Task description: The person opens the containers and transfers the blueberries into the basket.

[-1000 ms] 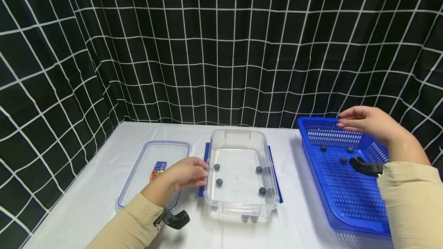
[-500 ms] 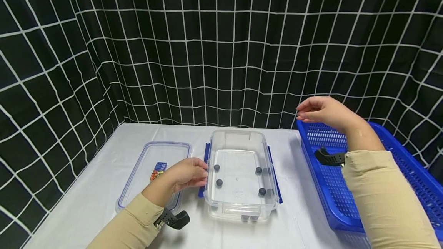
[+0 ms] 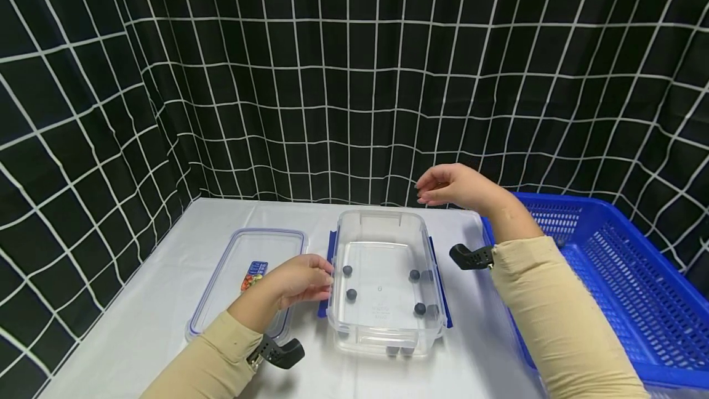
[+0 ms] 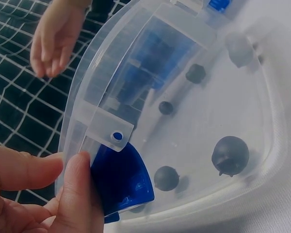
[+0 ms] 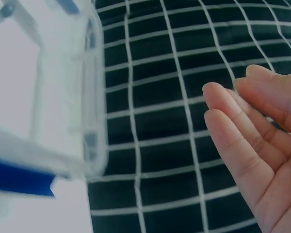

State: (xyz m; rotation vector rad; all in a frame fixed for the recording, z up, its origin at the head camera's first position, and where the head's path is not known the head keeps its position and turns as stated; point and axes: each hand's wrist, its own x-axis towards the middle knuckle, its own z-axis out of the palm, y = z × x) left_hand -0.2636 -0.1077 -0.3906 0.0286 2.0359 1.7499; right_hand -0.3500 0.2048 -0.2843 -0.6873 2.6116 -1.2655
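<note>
Box (image 3: 386, 285): a clear plastic tub with blue latches, standing open at the middle of the white table (image 3: 138, 319), its long sides running away from the person. Whether the right hand (image 3: 456, 186) carries anything cannot be told; in the right wrist view its fingers (image 5: 233, 141) lie nearly straight and close together, and no berry shows between them, though part of the palm is cut off. The front wall of the box blurs two berries near the rim, and reflections in the right wall make the count unsure. Roughly six dark round berries (image 3: 347, 270) lie scattered on the box floor, none touching another. The left wrist view shows them plainly, the nearest berry (image 4: 230, 154) with a small crown.

The left hand (image 3: 301, 280) rests against the left wall of the box, thumb and forefinger (image 4: 77, 194) pinching the rim beside a blue latch (image 4: 121, 179). The right hand hovers relaxed above the far right corner of the box, touching nothing.

Lid (image 3: 246, 279) lies flat just left of the box, partly covered by the left forearm. Basket (image 3: 615, 282), blue and perforated, sits to the right, cut off by the frame edge and partly hidden by the right sleeve. Bare table lies in front of the box and behind it, up to the checked curtain (image 3: 354, 79).
</note>
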